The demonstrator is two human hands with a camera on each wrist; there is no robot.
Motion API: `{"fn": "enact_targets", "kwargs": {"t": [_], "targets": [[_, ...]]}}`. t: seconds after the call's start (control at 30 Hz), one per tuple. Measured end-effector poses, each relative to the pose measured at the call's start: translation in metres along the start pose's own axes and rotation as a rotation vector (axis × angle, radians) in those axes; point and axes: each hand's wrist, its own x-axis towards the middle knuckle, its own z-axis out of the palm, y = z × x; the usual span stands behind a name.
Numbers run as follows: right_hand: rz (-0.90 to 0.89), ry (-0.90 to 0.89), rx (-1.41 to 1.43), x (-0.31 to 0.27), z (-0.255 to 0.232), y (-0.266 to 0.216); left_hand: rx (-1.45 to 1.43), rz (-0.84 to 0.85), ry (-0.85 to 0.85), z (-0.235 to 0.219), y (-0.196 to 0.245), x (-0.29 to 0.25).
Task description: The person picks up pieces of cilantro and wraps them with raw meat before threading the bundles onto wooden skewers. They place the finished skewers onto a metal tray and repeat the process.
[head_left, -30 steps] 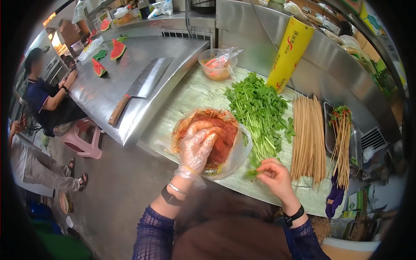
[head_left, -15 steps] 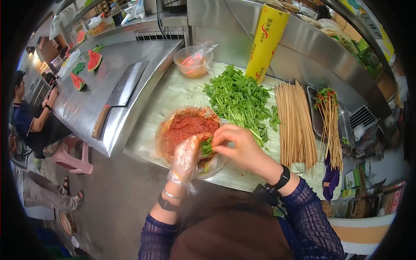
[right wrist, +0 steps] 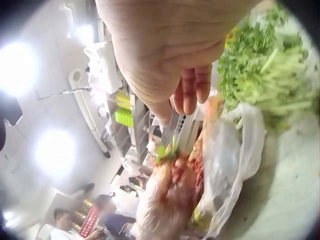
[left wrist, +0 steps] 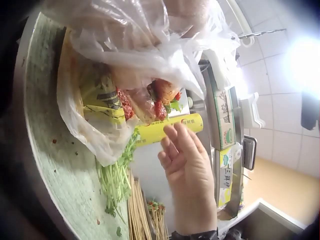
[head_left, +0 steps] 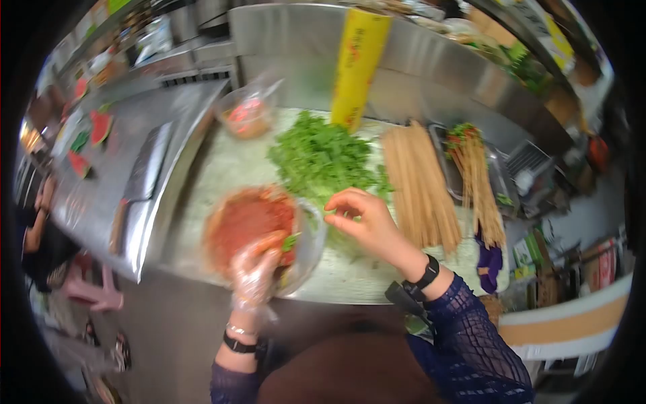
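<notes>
My left hand, in a clear plastic glove with red smears, is over a plastic-lined bowl of red marinated meat. Its fingers pinch a small green herb sprig, with red meat against the fingertips. The bare right hand hovers to the right of the bowl, fingers loosely bent, thumb apart, with nothing visible between them. Behind it lies a heap of leafy green herbs, stems toward me. In the left wrist view, folds of clear plastic cover part of the gloved hand.
Bamboo skewers lie right of the herbs, beside loaded skewers on a metal tray. A yellow cling-film roll and a plastic tub stand behind. On the left steel table are a cleaver and watermelon slices.
My right hand carried a green sprig from the herbs to the gloved left hand, then drew back rightward. The sprig is now in the left fingers. The head view has swung right.
</notes>
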Motion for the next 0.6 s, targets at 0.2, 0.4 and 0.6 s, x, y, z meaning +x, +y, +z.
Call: {"fn": "enact_targets", "kwargs": {"t": [0.2,0.4,0.6], "targets": [[0.174,0.280,-0.751,-0.007,-0.123,0.093,-0.080,-0.005,0.002,0.013,0.018,-0.003],[0.652,0.057,-1.127,-0.007,-0.167,0.157,-0.055,0.019,0.031,0.013,0.011,-0.002],[0.490,0.282,-0.297,-0.027,-0.177,0.162,0.074,-0.041,0.009,0.010,0.023,-0.008]]}}
